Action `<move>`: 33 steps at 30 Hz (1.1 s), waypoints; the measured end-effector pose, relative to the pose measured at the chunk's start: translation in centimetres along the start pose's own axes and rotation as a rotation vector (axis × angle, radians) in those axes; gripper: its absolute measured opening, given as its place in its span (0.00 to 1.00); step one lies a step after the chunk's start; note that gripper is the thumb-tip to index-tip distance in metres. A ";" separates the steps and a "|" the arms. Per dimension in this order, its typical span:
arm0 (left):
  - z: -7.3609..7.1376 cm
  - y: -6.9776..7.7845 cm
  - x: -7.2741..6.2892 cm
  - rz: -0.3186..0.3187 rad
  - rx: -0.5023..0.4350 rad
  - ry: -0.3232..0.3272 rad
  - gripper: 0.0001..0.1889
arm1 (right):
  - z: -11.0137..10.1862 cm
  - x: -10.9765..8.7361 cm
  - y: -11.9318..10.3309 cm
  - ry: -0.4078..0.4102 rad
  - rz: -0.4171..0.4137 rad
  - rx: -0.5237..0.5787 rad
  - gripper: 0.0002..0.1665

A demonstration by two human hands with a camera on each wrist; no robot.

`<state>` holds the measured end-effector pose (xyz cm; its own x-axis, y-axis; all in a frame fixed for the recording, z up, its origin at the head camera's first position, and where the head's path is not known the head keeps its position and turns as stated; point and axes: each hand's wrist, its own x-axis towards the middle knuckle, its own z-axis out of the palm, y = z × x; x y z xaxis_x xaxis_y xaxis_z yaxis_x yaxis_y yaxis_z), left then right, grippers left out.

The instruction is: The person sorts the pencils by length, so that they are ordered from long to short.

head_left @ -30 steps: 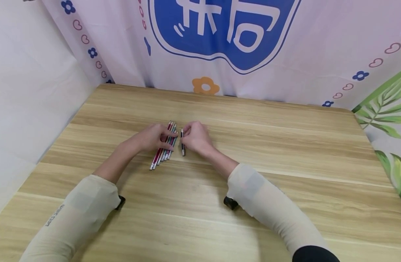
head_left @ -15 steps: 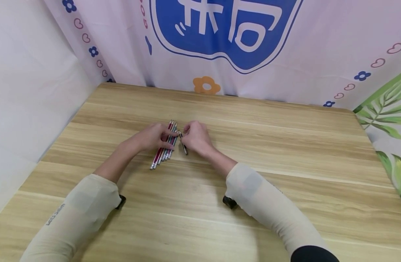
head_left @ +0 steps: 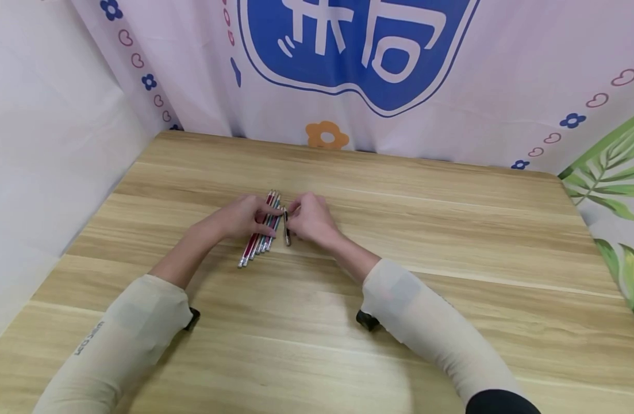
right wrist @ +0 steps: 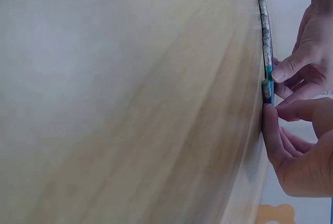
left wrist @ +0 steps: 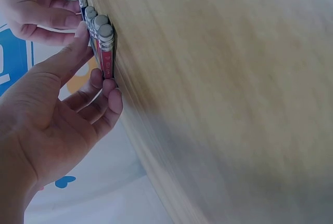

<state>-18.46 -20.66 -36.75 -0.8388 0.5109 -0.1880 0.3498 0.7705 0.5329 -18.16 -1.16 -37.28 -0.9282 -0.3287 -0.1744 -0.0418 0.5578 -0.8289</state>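
Several pencils [head_left: 254,247] lie side by side in a slanted row on the wooden table, eraser ends toward me. My left hand [head_left: 238,217] spans the row and holds it, thumb on one side and curled fingers by the red pencil [left wrist: 106,63] on the other. Just right of the row, a shorter dark pencil [head_left: 287,234] is pinched between the thumb and fingers of my right hand [head_left: 314,218]. In the right wrist view its eraser end [right wrist: 266,88] sits close to the others. The fingers partly cover the pencils' middles.
The wooden table [head_left: 306,322] stretches out on all sides of the hands. Behind its far edge hangs a printed cloth [head_left: 192,69] with a blue emblem. A white sheet [head_left: 53,144] borders the left side, and a leaf-patterned cloth [head_left: 614,172] the right.
The dark pencil has moved slightly left toward the row, tilting and then straightening in my right hand. My left hand stays in place on the row.
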 end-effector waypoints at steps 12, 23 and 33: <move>-0.1 -0.1 -0.2 0.011 -0.010 -0.022 0.27 | 0.0 -0.4 0.5 -0.067 -0.017 0.158 0.16; -0.3 0.1 -0.2 0.038 0.013 -0.024 0.27 | 0.0 -0.5 0.6 -0.089 -0.065 0.159 0.19; -0.2 0.0 -0.2 0.031 0.016 -0.023 0.28 | 0.0 -0.9 1.1 -0.129 -0.240 -0.099 0.20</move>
<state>-18.35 -20.82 -36.50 -0.8177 0.5430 -0.1910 0.3819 0.7601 0.5258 -17.43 -0.25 -38.02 -0.8329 -0.5511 -0.0514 -0.2961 0.5222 -0.7998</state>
